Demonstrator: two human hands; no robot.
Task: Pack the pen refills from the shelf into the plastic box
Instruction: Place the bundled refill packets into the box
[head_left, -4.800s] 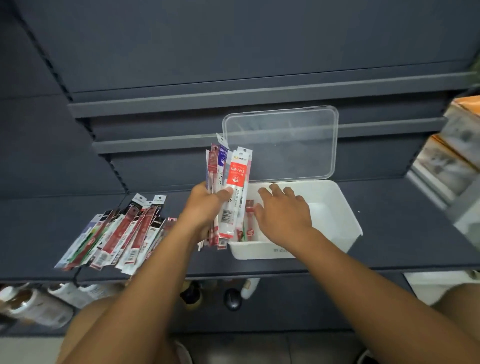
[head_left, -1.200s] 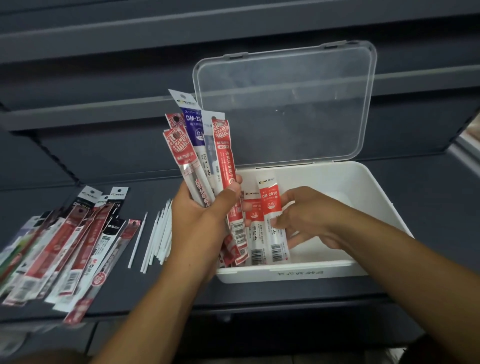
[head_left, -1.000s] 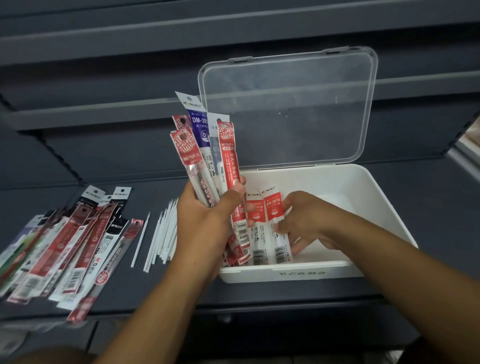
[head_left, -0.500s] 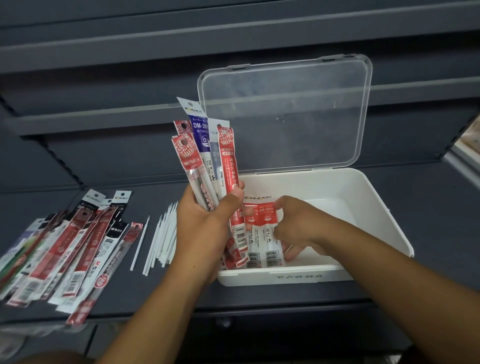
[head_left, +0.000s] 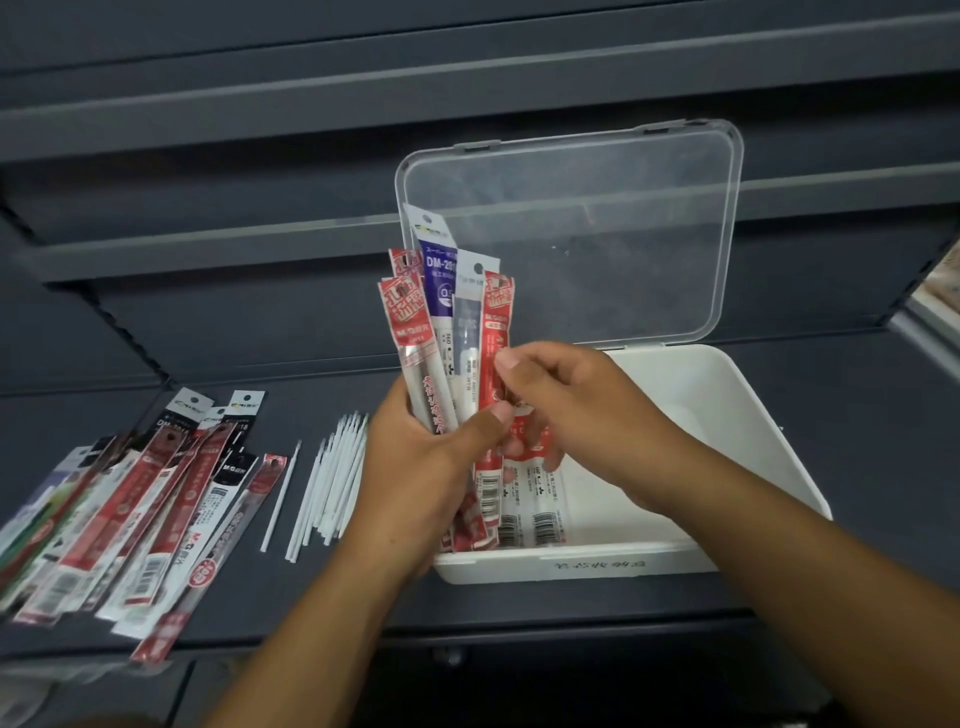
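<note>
Left hand (head_left: 415, 467) fingers clamped on fanned red/blue refill packs (head_left: 441, 312); right hand (head_left: 576, 410) pinches red pack (head_left: 496, 322); white plastic box (head_left: 753, 441) at shelf (head_left: 872, 467) front edge, room inside at right.

Single head cam, wide-angle; faces fwd & down onto shelf (head_left: 883, 441); sits close above left hand (head_left: 421, 467), right hand (head_left: 587, 410) & refill packs (head_left: 441, 312); plastic box (head_left: 597, 564) centre-right.

The plastic box (head_left: 727, 415) is white with a clear lid (head_left: 571, 223). The refill packets (head_left: 449, 322) are red and white, one purple; the shelf (head_left: 857, 415) is dark grey.
</note>
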